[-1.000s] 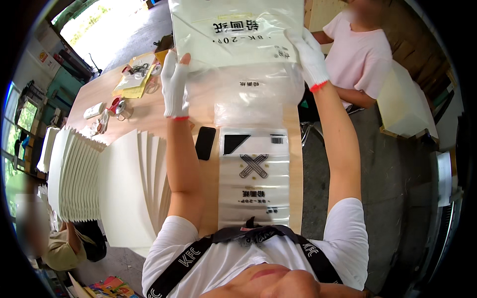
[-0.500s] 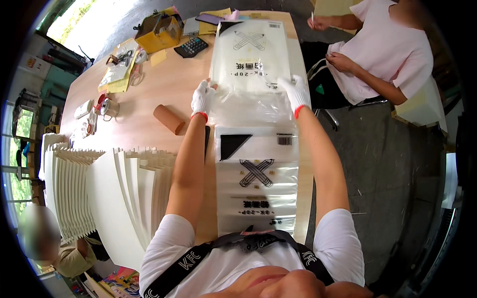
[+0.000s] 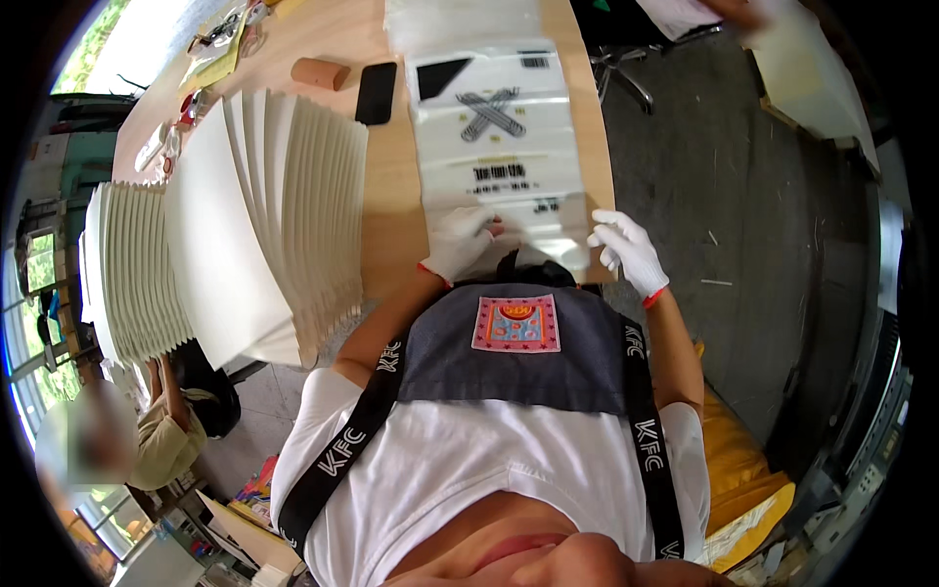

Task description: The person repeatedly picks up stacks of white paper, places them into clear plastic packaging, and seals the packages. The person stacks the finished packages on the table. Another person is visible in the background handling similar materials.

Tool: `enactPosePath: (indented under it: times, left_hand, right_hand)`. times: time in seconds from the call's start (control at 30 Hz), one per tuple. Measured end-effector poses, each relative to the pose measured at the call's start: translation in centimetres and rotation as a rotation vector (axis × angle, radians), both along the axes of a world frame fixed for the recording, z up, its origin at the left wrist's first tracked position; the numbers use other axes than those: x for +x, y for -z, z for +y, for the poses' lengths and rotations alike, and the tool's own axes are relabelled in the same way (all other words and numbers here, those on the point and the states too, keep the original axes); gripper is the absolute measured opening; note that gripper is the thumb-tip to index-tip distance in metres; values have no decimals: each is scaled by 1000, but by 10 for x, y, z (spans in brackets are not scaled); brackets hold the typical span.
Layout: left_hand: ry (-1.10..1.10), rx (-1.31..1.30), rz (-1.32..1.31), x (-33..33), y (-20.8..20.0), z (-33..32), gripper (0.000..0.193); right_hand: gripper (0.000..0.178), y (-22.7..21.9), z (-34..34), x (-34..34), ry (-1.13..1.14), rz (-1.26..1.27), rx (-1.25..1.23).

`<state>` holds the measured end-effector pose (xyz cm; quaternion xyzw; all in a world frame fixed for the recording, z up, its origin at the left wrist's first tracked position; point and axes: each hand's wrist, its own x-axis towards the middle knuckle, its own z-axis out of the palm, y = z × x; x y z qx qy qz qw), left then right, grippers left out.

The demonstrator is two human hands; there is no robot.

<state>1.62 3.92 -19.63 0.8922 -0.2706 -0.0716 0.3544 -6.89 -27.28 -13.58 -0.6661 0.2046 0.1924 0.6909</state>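
In front of me lies a clear plastic bag [image 3: 501,147] with black print, including a crossed-pencils picture, a dark corner patch and a barcode. My left hand [image 3: 460,243], in a white glove with a red cuff, rests over the bag's near left part. Its fingers are loosely bent and bare fingertips show. Gloved likewise, my right hand [image 3: 631,252] hovers just beside the bag's near right corner, fingers apart and holding nothing. Beyond the bag, more clear plastic [image 3: 465,22] reaches the top of the view.
Tall stacks of white paper sheets [image 3: 235,225] stand left, fanned at their edges. A black phone [image 3: 377,93] and a brown cardboard tube [image 3: 320,73] lie on the wooden table [image 3: 391,196]. One person [image 3: 147,430] is at lower left; another shows partly at upper right.
Both hands have come back from the far printed pack to the near end of the bag. My view has tilted toward me, leaving the far pack mostly out of sight.
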Motion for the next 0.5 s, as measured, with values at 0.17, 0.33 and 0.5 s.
enactPosePath:
  times: [0.17, 0.33, 0.5]
  left_hand:
    - [92, 230, -152, -35, 1, -11, 25]
    - [148, 474, -27, -16, 18, -26, 33]
    - [202, 265, 297, 2, 9, -17, 33]
  right_hand:
    - [37, 12, 21, -60, 126, -44, 68]
    - [35, 13, 49, -100, 50, -16, 101]
    - [40, 4, 82, -100, 4, -55, 167]
